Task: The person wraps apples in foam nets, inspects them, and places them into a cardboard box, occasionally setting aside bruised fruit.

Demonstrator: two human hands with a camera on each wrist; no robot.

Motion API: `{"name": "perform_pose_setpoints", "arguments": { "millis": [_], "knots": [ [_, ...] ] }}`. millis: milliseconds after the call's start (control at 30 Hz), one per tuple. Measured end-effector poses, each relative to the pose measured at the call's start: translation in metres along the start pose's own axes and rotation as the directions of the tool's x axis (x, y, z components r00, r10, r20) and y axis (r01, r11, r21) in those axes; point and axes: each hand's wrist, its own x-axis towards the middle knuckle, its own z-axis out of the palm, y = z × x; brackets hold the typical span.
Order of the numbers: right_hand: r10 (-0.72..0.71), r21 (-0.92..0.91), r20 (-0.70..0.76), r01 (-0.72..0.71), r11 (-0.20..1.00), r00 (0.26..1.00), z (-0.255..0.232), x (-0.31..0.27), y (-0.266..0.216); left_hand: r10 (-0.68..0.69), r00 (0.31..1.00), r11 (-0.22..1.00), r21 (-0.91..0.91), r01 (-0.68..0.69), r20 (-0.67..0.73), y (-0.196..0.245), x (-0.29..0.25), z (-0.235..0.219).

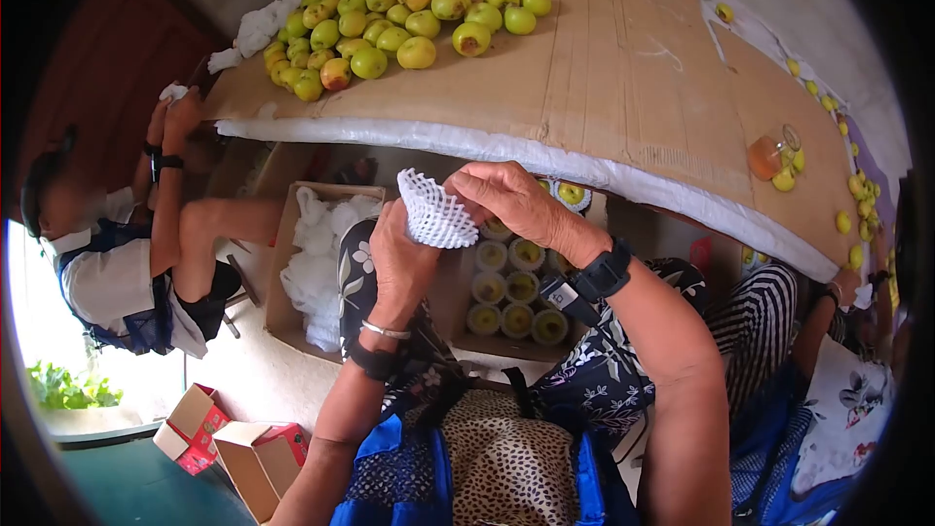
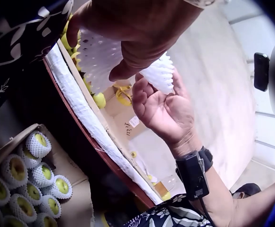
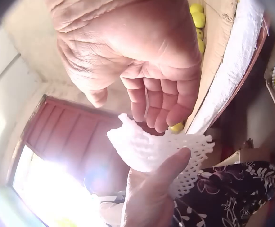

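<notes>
A white foam fruit net [image 1: 435, 209] is gripped by my left hand [image 1: 401, 258], its thumb pressed along the near side in the right wrist view. The net's toothed rim spreads wide and its mesh looks partly flattened. My right hand [image 1: 521, 206] is beside the net with the palm turned toward it. In the right wrist view that hand's fingers [image 3: 162, 101] bend loosely, their tips right at the net's upper edge, while its thumb [image 3: 97, 97] stands apart. Below, a carton [image 2: 76, 198] holds several apples [image 2: 32, 191] in the same kind of net.
Many loose green-yellow apples [image 1: 417, 52] lie on the cardboard-covered table [image 1: 623, 68]. A box of white nets [image 1: 312, 278] stands at my left knee. One person [image 1: 127, 263] sits to the left, another [image 1: 838, 409] to the right. A glass jar [image 1: 774, 151] lies on the table.
</notes>
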Motion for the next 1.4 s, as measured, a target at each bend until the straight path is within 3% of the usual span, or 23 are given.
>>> {"name": "perform_pose_setpoints", "arguments": {
  "millis": [133,200,267,333,367,400,467,533,633,733,767,800,867,900,1000,1033,1133,1167,1200,1267,1300,1367,1400],
  "knots": [
    [-0.095,-0.082,-0.047,0.090,0.993,0.994,0.004,0.003,0.009,0.040,0.999,0.998,-0.053,-0.039,0.016,-0.006,-0.002,0.000],
    [0.035,-0.049,-0.055,-0.037,0.998,0.998,0.003,0.003,0.008,-0.020,1.000,0.989,-0.144,0.023,0.024,-0.007,-0.001,0.003],
    [-0.008,-0.050,-0.120,0.002,0.999,0.993,0.007,0.004,0.011,-0.041,0.998,0.975,-0.214,0.052,0.056,-0.006,-0.001,0.003],
    [-0.119,-0.143,-0.167,0.095,0.985,0.979,0.009,0.003,0.016,-0.004,0.997,0.998,-0.057,0.009,0.083,-0.001,0.001,0.005],
    [-0.050,0.043,-0.212,0.060,0.997,0.976,0.012,0.003,0.016,0.018,0.993,0.998,0.056,-0.024,0.118,0.000,0.002,0.006],
    [-0.042,-0.006,-0.206,0.042,0.999,0.978,0.011,0.002,0.016,0.035,0.988,0.984,0.169,-0.061,0.152,0.001,0.004,0.006],
    [-0.030,-0.111,-0.190,0.009,0.994,0.981,0.004,0.001,0.016,0.113,0.983,0.976,0.167,-0.137,0.147,-0.003,0.010,0.010],
    [-0.027,-0.091,-0.232,0.006,0.996,0.972,0.001,0.001,0.019,0.207,0.967,0.947,0.217,-0.236,0.146,-0.001,0.018,0.015],
    [-0.072,-0.221,-0.377,-0.015,0.975,0.924,-0.004,0.001,0.014,-0.012,0.957,0.993,-0.106,0.045,0.291,0.009,0.033,0.020],
    [-0.239,-0.347,-0.509,0.057,0.936,0.827,-0.015,0.005,0.010,0.106,0.930,0.939,-0.344,0.023,0.351,0.008,0.055,0.028],
    [-0.167,-0.205,-0.544,0.062,0.977,0.823,-0.022,0.005,0.005,0.097,0.914,0.946,-0.322,0.039,0.395,0.009,0.062,0.029],
    [-0.141,-0.114,-0.573,0.092,0.989,0.807,-0.031,0.006,0.003,0.128,0.914,0.963,-0.269,-0.021,0.386,0.011,0.071,0.029],
    [-0.118,-0.185,-0.613,0.003,0.983,0.781,-0.047,0.007,0.000,0.195,0.908,0.977,-0.159,-0.145,0.372,0.017,0.090,0.027],
    [-0.123,-0.132,-0.666,0.046,0.990,0.735,-0.050,0.011,-0.001,0.212,0.904,0.977,-0.110,-0.184,0.372,0.016,0.102,0.029],
    [-0.069,-0.049,-0.655,0.049,0.998,0.752,-0.070,0.025,0.009,0.325,0.879,0.943,-0.052,-0.328,0.350,0.005,0.137,0.040],
    [0.050,-0.053,-0.608,-0.103,0.993,0.792,-0.077,0.032,0.009,0.330,0.868,0.932,0.018,-0.362,0.370,0.000,0.145,0.043],
    [-0.165,-0.402,-0.567,-0.095,0.911,0.807,-0.101,0.073,0.011,0.469,0.882,0.877,-0.146,-0.458,0.053,-0.031,0.163,0.059],
    [-0.107,-0.371,-0.590,-0.151,0.916,0.800,-0.108,0.090,-0.017,0.317,0.926,0.929,-0.261,-0.261,0.205,-0.040,0.164,0.058],
    [-0.186,-0.449,-0.564,-0.109,0.887,0.805,-0.130,0.114,-0.022,0.233,0.953,0.885,-0.448,-0.126,0.193,-0.041,0.163,0.059],
    [-0.281,-0.574,-0.492,-0.065,0.816,0.824,-0.169,0.169,-0.029,0.072,0.972,0.646,-0.753,0.125,0.224,-0.032,0.161,0.060],
    [-0.296,-0.628,-0.445,-0.059,0.776,0.845,-0.184,0.196,-0.032,0.021,0.940,0.625,-0.738,0.255,0.341,-0.035,0.161,0.057],
    [-0.144,-0.711,-0.526,-0.340,0.615,0.839,-0.187,0.246,-0.044,-0.097,0.917,0.491,-0.783,0.382,0.386,-0.027,0.157,0.052],
    [-0.180,-0.735,-0.511,-0.320,0.598,0.840,-0.193,0.272,-0.042,-0.150,0.898,0.422,-0.794,0.437,0.414,-0.024,0.157,0.052]
  ]
}}
